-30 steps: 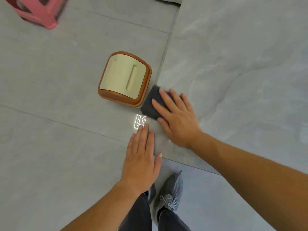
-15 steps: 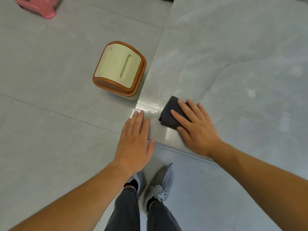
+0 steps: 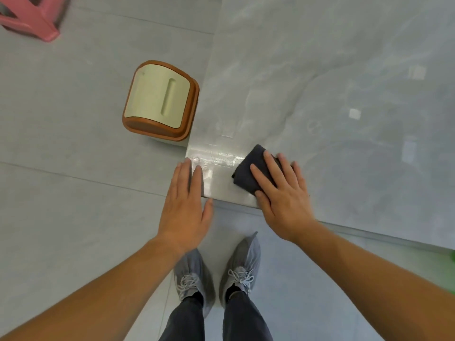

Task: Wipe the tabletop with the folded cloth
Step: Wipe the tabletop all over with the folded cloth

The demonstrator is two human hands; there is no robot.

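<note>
A dark grey folded cloth [image 3: 248, 168] lies on the grey marble-look tabletop [image 3: 320, 82] near its front left corner. My right hand [image 3: 283, 195] presses flat on the cloth with straight, spread fingers. My left hand [image 3: 187, 203] rests flat at the table's corner, fingertips on the top, palm past the front edge. A wet shiny streak [image 3: 216, 158] shows on the tabletop between the two hands.
A small bin with a brown rim and cream lid [image 3: 160, 102] stands on the floor against the table's left edge. A pink stool [image 3: 32, 18] is at the top left. My two grey shoes [image 3: 216, 271] stand below the table's front edge.
My right hand has slid the cloth to the right and toward the front edge, away from the bin. My left hand has stayed near the corner. A wet streak now shows.
</note>
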